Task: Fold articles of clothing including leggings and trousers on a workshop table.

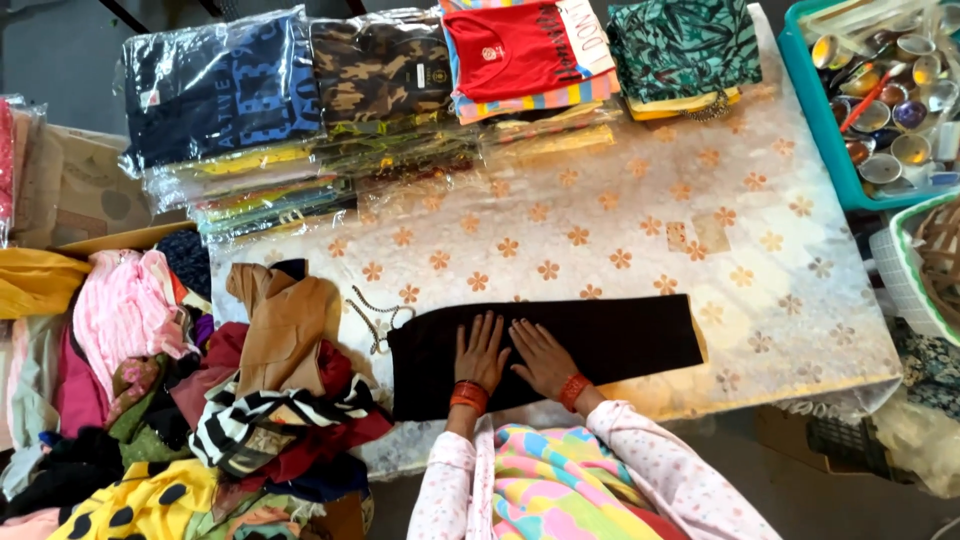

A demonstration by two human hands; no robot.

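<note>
Black fabric, a long dark garment (560,345), lies stretched across the near edge of the bench (700,230), which is covered with a pale cloth printed with orange flowers. Both hands rest flat on it side by side: the left hand (481,352) and the right hand (543,358) have their fingers (487,328) spread and released, pressing down on the cloth rather than gripping anything. Each wrist wears a red bangle. Judging from how it lies, the garment is already folded into a narrow band and smoothed, though it has not been brought into a compact packet like the finished ones. Those sit at the far side of the bench: a row of folded shirts in clear plastic bags (300,110), with a red shirt (510,50) and a green patterned one (680,45) on top of their stacks. To the left of the black garment a heap of loose, unfolded clothes (200,400) spills over the bench edge, a tan piece and a black-and-white striped piece uppermost, so much appears left to sort. A turquoise tray (815,110) of small bowls stands at the far right.
</note>
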